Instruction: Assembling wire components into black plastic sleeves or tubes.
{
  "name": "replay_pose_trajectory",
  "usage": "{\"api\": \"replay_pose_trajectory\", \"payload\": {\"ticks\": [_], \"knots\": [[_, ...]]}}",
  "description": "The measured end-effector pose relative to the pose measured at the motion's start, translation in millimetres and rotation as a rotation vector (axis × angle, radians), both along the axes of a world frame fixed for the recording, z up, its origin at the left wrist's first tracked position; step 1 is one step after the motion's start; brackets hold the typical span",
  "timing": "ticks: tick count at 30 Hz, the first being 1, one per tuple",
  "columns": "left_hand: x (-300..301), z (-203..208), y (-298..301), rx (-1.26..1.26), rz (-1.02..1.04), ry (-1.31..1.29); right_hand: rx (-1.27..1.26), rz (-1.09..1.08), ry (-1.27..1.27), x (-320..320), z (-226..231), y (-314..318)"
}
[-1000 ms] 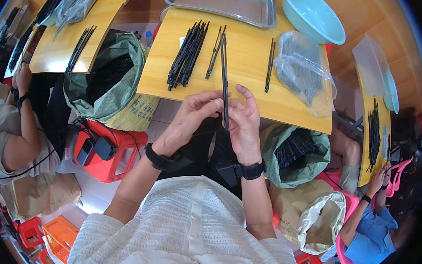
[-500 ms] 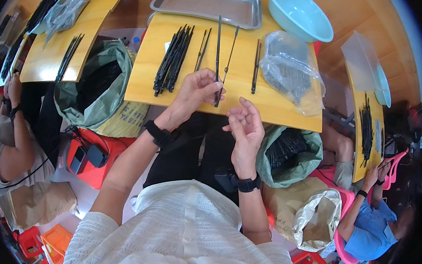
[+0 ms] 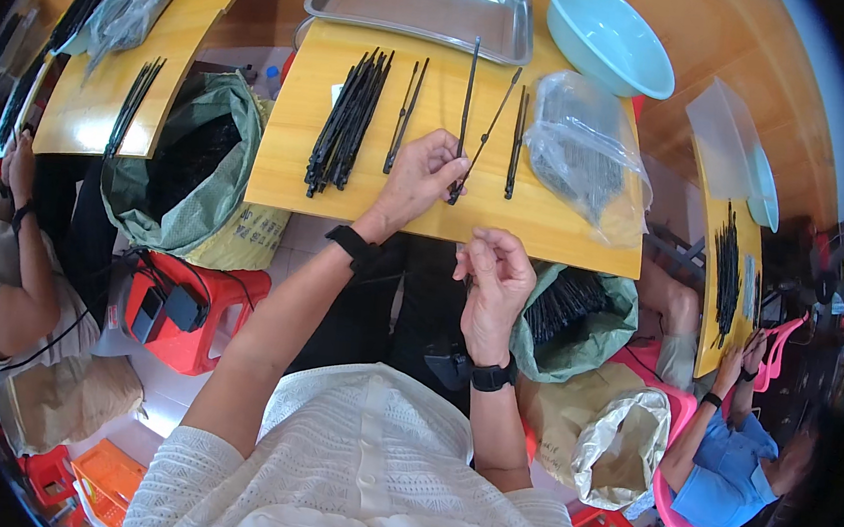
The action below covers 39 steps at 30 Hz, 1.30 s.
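In my left hand [image 3: 428,176], a pinch between thumb and fingers holds a thin black rod [image 3: 469,97] upright over the front of the yellow table [image 3: 416,218]. A second thin black rod [image 3: 499,110], with a small knob on it, slants up to the right from the same fingertips. My right hand [image 3: 497,290] is lower, just off the table's front edge. Its fingers are curled in toward the thumb, and what they hold, if anything, is too small to make out. Left of my left hand lie a few loose rods [image 3: 407,117] and a thick bundle of black rods [image 3: 349,127].
More rods [image 3: 517,143] and a clear plastic bag [image 3: 587,158] lie to the right. A metal tray [image 3: 417,37] and a blue basin [image 3: 613,34] stand at the back. Green sacks [image 3: 235,162] flank my legs. Co-workers sit at side tables [image 3: 103,120].
My left hand has shifted slightly right with the rods, and the knobbed one leans farther right. My right hand has dropped toward me and its fingers have curled in.
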<state>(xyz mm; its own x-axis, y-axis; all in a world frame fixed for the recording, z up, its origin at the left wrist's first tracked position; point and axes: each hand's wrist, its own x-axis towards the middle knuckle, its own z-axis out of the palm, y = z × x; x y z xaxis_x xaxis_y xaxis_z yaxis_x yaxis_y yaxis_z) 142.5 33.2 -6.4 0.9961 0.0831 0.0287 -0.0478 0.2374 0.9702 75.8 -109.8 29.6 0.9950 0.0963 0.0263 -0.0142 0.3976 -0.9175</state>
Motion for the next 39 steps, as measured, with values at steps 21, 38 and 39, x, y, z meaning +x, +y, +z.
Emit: {"api": "replay_pose_trajectory", "payload": {"ticks": [21,38,39], "knots": [[-1,0,-8,-0.004,-0.043,-0.086,-0.072,0.465,0.137,-24,8,0],[-2,-3,0,0.069,-0.071,-0.058,-0.561,1.226,-0.298,-45,-25,25],[-3,-3,3,0.075,-0.066,-0.062,-0.747,1.386,-0.417,-55,-25,40]]}}
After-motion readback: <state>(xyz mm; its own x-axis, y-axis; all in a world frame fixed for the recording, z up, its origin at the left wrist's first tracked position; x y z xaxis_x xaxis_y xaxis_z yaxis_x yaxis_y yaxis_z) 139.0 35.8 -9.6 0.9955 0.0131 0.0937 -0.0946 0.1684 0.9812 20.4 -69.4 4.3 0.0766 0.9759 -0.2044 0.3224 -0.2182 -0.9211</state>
